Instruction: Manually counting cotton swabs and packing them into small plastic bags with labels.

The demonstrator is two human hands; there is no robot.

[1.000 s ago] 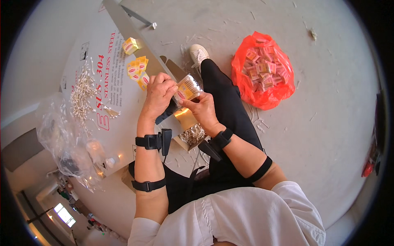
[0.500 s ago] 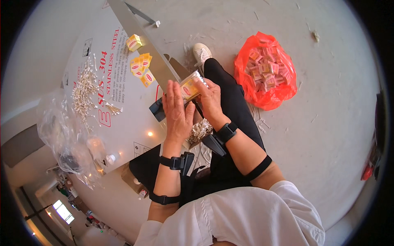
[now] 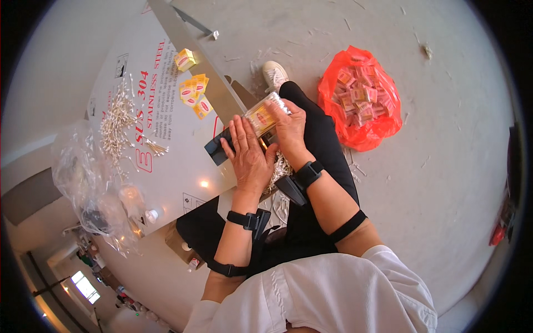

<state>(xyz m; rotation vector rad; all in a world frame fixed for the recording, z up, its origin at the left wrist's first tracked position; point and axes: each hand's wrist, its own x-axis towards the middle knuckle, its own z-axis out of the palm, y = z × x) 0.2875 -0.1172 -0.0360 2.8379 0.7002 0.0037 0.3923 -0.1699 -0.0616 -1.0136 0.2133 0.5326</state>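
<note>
Over my lap, my right hand (image 3: 290,126) grips a small clear pack of cotton swabs (image 3: 261,117) with a yellow label, the white tips showing at its far end. My left hand (image 3: 251,158) is stretched out flat, its fingertips by the pack's lower end and beside a black object (image 3: 218,147) on the table's edge. Whether those fingers touch the pack is hard to tell. Partly hidden below my hands is a box of loose cotton swabs (image 3: 279,172).
The table (image 3: 166,188) at left bears a swab pile (image 3: 117,122), yellow cards (image 3: 194,91), a small yellow box (image 3: 185,59) and a crumpled clear plastic bag (image 3: 83,172). A red plastic bag (image 3: 327,114) full of small packs sits on the floor at right, with stray swabs around.
My left hand has moved slightly right and down, its fingers lower against the black object. The pack has shifted a little right and up in my right hand, showing more swab tips.
</note>
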